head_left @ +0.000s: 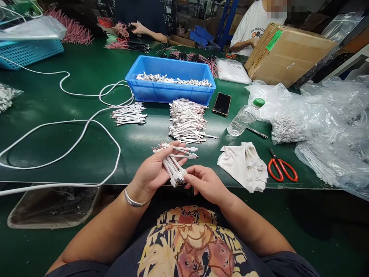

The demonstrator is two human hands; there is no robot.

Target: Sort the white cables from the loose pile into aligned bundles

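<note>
A bundle of short white cables (173,166) lies across the palm of my left hand (154,169), its thumb over them. The fingers of my right hand (206,182) pinch the connector ends at the bundle's lower right. Beyond my hands, a larger pile of similar cables (187,119) rests on the green table (155,132), and a smaller pile (128,114) is to its left. Behind both piles stands a blue bin (173,94) with more white pieces inside.
A phone (221,104), a water bottle (243,119), a white cloth (245,165) and red-handled scissors (281,167) lie to the right, before plastic bags (325,111). A long white cord (83,132) loops at left. Two people sit across the table.
</note>
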